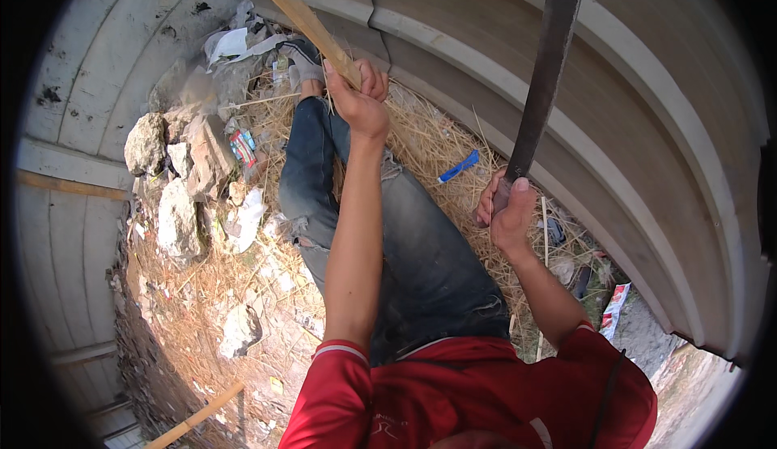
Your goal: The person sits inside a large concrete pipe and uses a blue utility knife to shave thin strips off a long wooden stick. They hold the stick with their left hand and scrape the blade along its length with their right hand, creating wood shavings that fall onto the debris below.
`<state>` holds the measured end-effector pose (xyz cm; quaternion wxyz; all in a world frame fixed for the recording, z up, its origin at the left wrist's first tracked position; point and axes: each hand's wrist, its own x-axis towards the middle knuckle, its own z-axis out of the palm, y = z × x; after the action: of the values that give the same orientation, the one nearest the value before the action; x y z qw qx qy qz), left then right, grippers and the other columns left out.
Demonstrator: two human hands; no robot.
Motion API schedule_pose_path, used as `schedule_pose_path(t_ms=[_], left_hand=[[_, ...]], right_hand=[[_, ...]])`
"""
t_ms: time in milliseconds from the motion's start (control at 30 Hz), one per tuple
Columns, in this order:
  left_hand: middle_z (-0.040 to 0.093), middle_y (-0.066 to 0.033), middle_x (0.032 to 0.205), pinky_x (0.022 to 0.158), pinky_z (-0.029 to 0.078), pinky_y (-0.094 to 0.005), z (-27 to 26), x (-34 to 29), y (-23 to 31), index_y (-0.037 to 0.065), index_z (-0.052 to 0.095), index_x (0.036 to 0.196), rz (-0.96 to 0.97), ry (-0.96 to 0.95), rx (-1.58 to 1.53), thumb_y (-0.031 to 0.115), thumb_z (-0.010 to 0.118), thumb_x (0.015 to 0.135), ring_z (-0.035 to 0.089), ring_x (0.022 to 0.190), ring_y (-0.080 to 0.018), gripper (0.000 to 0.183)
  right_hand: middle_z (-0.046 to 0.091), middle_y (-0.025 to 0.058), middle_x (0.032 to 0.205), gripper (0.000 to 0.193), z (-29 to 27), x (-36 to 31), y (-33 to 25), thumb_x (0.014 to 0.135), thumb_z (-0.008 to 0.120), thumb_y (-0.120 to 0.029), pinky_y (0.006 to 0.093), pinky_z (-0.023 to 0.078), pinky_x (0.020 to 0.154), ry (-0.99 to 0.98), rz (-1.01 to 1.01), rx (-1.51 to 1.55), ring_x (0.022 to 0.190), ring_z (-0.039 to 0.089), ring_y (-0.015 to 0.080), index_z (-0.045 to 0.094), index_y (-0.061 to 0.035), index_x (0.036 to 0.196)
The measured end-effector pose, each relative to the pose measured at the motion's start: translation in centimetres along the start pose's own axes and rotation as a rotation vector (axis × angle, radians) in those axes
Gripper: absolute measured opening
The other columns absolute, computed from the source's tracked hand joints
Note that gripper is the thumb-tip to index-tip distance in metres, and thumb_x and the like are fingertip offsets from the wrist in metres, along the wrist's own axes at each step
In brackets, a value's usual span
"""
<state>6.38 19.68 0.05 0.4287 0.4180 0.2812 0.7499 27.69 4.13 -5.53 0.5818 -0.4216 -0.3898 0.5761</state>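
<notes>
Red shirt (461,388) nearest, straw-littered ground (429,137) and ribbed wall (639,117) beyond, the wearer's left hand (361,105) clamps a wooden strip (302,13) slanting lengthwise up-left, the right hand (513,214) a long knife (545,76) pointing up, leaning right.

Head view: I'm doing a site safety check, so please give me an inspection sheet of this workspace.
Surface: ground, strewn with straw.
Job's things: wooden stick; long dark knife.
Clutter: rocks, blue wrapper, white scrap.
Hands: left hand closed round the stick's end; right hand closed round the knife's lower end.
Cables: dark line on the red shirt; cannot tell if it is a cable.
Surroundings: ribbed wall at right, pale panels at left.
</notes>
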Motion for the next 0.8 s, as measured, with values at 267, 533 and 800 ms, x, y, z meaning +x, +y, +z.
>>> schedule_pose_path(t_ms=[267, 533, 800], left_hand=[[0.022, 0.0044, 0.051, 0.047, 0.014, -0.0285, 0.1, -0.4, -1.1, 0.015, 0.028, 0.059, -0.151, -0.272, -0.041, 0.064, 0.025, 0.106, 0.017, 0.048, -0.0097, 0.068], [0.032, 0.0028, 0.056, 0.047, 0.022, -0.0269, 0.2, 1.9, -1.7, 0.014, 0.034, 0.065, 0.085, 0.252, 0.073, 0.067, 0.034, 0.106, 0.028, 0.05, -0.0097, 0.067], [0.052, -0.0032, 0.063, 0.049, 0.041, -0.026, -0.1, 0.3, -1.5, 0.005, 0.048, 0.08, 0.325, 0.301, 0.389, 0.048, 0.054, 0.107, 0.051, 0.055, -0.0106, 0.051]], right_hand=[[0.045, 0.0015, 0.06, 0.052, -4.5, -0.9, 3.7, 0.107, 0.05, -0.053, 0.0271, 0.037, 0.04, -0.005, 0.906, -0.35, 0.045, 0.044, 0.0108, 0.049, -0.0086, 0.08], [0.044, 0.0023, 0.058, 0.055, 0.0, 2.6, -7.3, 0.107, 0.044, -0.059, 0.0274, 0.036, 0.039, -0.001, 0.16, 0.02, 0.041, 0.039, 0.0103, 0.051, -0.0067, 0.09], [0.045, 0.0027, 0.056, 0.054, -0.3, 0.4, -8.5, 0.108, 0.044, -0.056, 0.0266, 0.037, 0.039, -0.061, 0.247, -0.027, 0.04, 0.042, 0.0104, 0.051, -0.0063, 0.09]])
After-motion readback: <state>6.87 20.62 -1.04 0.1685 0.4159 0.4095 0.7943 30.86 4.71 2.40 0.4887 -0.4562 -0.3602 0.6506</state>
